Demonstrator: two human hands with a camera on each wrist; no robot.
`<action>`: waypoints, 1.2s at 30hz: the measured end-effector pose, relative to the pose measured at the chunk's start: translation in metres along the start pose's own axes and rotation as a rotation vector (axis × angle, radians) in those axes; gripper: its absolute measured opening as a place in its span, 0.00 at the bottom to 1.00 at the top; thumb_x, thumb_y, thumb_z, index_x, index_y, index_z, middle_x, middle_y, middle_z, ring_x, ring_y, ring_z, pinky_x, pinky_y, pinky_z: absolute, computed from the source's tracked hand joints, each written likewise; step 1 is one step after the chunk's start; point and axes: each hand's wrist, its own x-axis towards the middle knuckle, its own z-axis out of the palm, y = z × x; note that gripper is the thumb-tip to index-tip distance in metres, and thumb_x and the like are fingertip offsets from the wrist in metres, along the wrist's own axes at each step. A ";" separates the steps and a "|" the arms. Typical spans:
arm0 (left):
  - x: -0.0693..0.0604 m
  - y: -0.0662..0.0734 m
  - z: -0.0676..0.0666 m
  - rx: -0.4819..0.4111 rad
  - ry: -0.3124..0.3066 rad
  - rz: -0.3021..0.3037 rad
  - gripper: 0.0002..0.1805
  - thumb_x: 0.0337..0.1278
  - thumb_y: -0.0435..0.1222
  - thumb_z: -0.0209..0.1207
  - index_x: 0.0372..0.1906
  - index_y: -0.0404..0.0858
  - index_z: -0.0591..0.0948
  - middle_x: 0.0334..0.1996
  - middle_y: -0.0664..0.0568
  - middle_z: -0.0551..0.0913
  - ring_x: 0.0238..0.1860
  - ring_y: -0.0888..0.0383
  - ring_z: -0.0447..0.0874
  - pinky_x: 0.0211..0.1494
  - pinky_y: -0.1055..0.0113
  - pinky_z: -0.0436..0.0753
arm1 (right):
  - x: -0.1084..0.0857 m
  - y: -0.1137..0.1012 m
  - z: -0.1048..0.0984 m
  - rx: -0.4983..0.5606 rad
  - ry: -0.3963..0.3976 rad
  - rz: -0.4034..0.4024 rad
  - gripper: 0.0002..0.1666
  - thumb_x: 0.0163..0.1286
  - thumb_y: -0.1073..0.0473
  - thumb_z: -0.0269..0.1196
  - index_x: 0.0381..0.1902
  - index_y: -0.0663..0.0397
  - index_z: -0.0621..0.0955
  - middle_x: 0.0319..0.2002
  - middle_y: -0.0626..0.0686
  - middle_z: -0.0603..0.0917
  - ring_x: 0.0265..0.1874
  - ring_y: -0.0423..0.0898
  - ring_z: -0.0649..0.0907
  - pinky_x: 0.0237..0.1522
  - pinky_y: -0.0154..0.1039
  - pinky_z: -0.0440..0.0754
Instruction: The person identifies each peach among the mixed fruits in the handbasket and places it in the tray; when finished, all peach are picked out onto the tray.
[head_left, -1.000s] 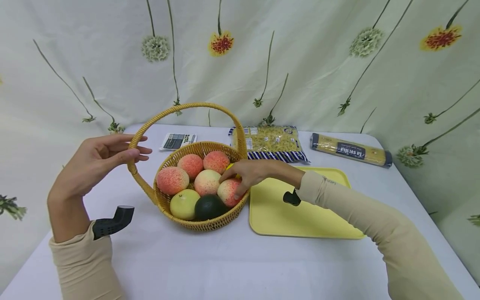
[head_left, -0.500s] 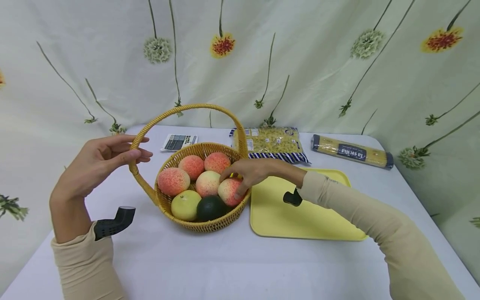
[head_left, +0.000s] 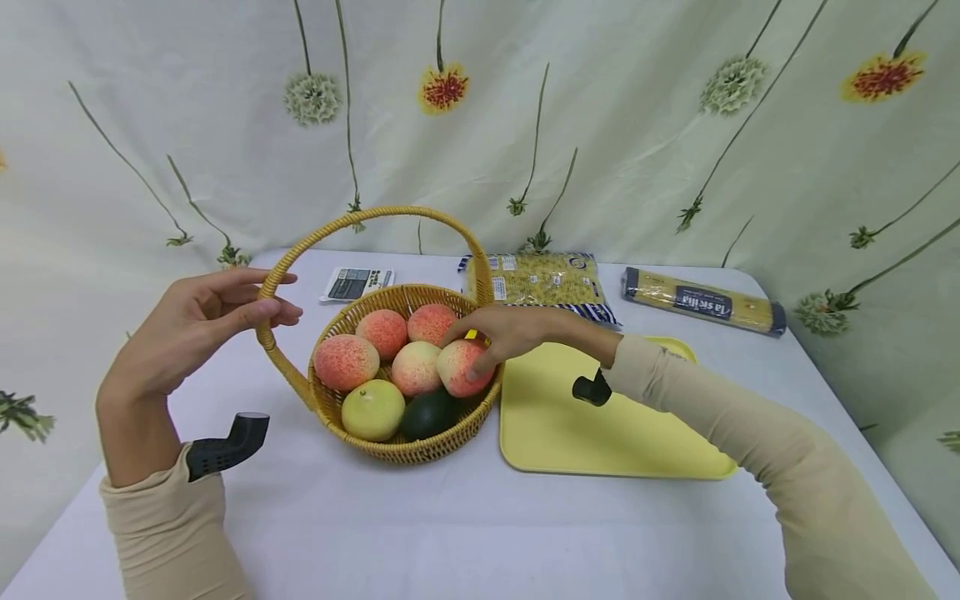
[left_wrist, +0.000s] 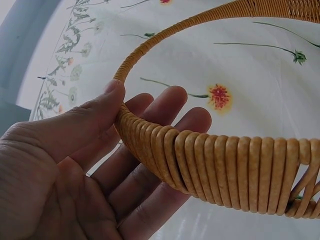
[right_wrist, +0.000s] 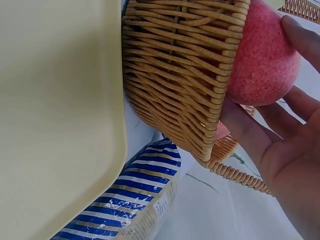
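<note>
Tan wicker curves between the thumb and fingers of the left hand, which loosely holds the left side of the basket handle. The right hand grips a red-and-cream peach, thumb and fingers round it, by the right rim of the basket. Inside lie four other peaches, a yellow-green fruit and a dark green fruit. A yellow tray sits just beside the basket, partly covered by the right sleeve. Near the far edge of the table lie a small packet, a pasta bag partly behind the handle, and, toward the far right corner, a spaghetti pack.
</note>
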 end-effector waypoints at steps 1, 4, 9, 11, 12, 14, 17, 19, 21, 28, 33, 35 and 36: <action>0.000 0.000 0.000 0.001 -0.002 0.000 0.17 0.66 0.30 0.55 0.58 0.34 0.76 0.38 0.45 0.88 0.42 0.59 0.86 0.51 0.78 0.74 | -0.001 0.000 0.000 0.004 0.003 -0.003 0.32 0.61 0.55 0.64 0.64 0.50 0.72 0.59 0.48 0.75 0.56 0.43 0.74 0.56 0.41 0.73; 0.000 0.000 -0.001 0.000 -0.006 -0.002 0.17 0.66 0.30 0.55 0.58 0.34 0.75 0.38 0.45 0.87 0.42 0.59 0.86 0.51 0.78 0.73 | -0.002 0.001 0.000 0.024 0.008 -0.021 0.31 0.63 0.54 0.63 0.64 0.52 0.72 0.59 0.49 0.75 0.57 0.44 0.74 0.58 0.41 0.72; 0.001 0.000 -0.001 -0.002 -0.008 0.001 0.16 0.66 0.30 0.55 0.58 0.34 0.75 0.38 0.45 0.88 0.42 0.59 0.86 0.51 0.77 0.74 | -0.004 0.003 0.000 0.051 0.017 -0.064 0.31 0.66 0.51 0.61 0.65 0.55 0.70 0.60 0.51 0.74 0.56 0.44 0.74 0.58 0.42 0.71; 0.002 0.001 -0.001 -0.003 -0.009 0.003 0.16 0.66 0.30 0.55 0.58 0.34 0.75 0.38 0.46 0.88 0.42 0.58 0.86 0.51 0.77 0.74 | -0.005 0.004 0.000 0.060 0.029 -0.071 0.31 0.66 0.51 0.60 0.65 0.55 0.69 0.60 0.51 0.73 0.55 0.44 0.74 0.57 0.42 0.71; 0.002 0.001 -0.001 -0.005 -0.009 0.003 0.17 0.66 0.29 0.55 0.58 0.34 0.75 0.37 0.46 0.88 0.42 0.58 0.86 0.51 0.77 0.74 | -0.005 0.004 0.000 0.065 0.038 -0.074 0.31 0.67 0.51 0.60 0.65 0.55 0.69 0.60 0.51 0.73 0.54 0.44 0.74 0.56 0.42 0.72; 0.002 0.001 -0.001 -0.004 -0.010 0.003 0.17 0.66 0.29 0.55 0.58 0.35 0.75 0.37 0.46 0.88 0.42 0.58 0.86 0.51 0.77 0.73 | -0.005 0.004 0.000 0.072 0.057 -0.075 0.31 0.68 0.50 0.60 0.65 0.54 0.68 0.60 0.51 0.73 0.54 0.44 0.73 0.56 0.41 0.72; 0.001 0.001 -0.001 -0.004 -0.009 -0.002 0.17 0.66 0.29 0.54 0.58 0.35 0.76 0.37 0.47 0.88 0.41 0.58 0.86 0.51 0.77 0.73 | -0.005 0.002 0.000 0.089 0.082 -0.063 0.32 0.69 0.50 0.59 0.66 0.54 0.66 0.59 0.51 0.72 0.54 0.43 0.74 0.56 0.41 0.72; 0.001 0.001 -0.002 -0.001 -0.009 -0.002 0.17 0.66 0.30 0.54 0.58 0.35 0.76 0.37 0.47 0.88 0.41 0.57 0.86 0.51 0.77 0.73 | -0.006 0.001 0.000 0.097 0.093 -0.054 0.33 0.69 0.50 0.59 0.67 0.54 0.65 0.59 0.51 0.72 0.54 0.43 0.74 0.56 0.41 0.72; 0.000 0.001 -0.002 0.001 -0.008 -0.003 0.17 0.66 0.30 0.54 0.58 0.35 0.75 0.37 0.46 0.88 0.41 0.57 0.86 0.51 0.77 0.73 | -0.006 0.000 0.000 0.110 0.103 -0.051 0.33 0.69 0.50 0.60 0.67 0.54 0.65 0.60 0.51 0.72 0.55 0.43 0.74 0.57 0.41 0.72; -0.001 0.000 -0.002 0.005 -0.012 -0.006 0.17 0.67 0.30 0.54 0.59 0.35 0.75 0.37 0.45 0.87 0.42 0.58 0.86 0.51 0.77 0.72 | -0.010 0.005 0.001 0.209 0.125 -0.087 0.33 0.65 0.53 0.64 0.65 0.54 0.67 0.59 0.51 0.73 0.54 0.44 0.76 0.55 0.41 0.75; -0.001 0.000 0.000 -0.006 -0.008 -0.003 0.16 0.66 0.29 0.54 0.58 0.35 0.75 0.37 0.46 0.88 0.41 0.59 0.86 0.51 0.77 0.72 | -0.018 0.010 0.004 0.229 0.180 -0.063 0.38 0.63 0.51 0.65 0.68 0.50 0.66 0.61 0.50 0.72 0.53 0.43 0.77 0.52 0.40 0.78; 0.000 -0.001 0.000 -0.010 -0.005 -0.003 0.16 0.66 0.29 0.54 0.57 0.35 0.76 0.37 0.47 0.88 0.40 0.59 0.86 0.51 0.77 0.72 | -0.021 0.010 0.005 0.227 0.207 -0.052 0.39 0.62 0.51 0.66 0.69 0.50 0.65 0.62 0.49 0.71 0.53 0.43 0.78 0.52 0.40 0.78; 0.000 -0.001 0.000 -0.010 -0.004 -0.003 0.16 0.66 0.29 0.54 0.57 0.35 0.76 0.37 0.48 0.88 0.40 0.60 0.86 0.51 0.77 0.72 | -0.022 0.010 0.006 0.226 0.218 -0.052 0.39 0.61 0.50 0.66 0.68 0.50 0.66 0.61 0.49 0.72 0.53 0.43 0.78 0.51 0.40 0.78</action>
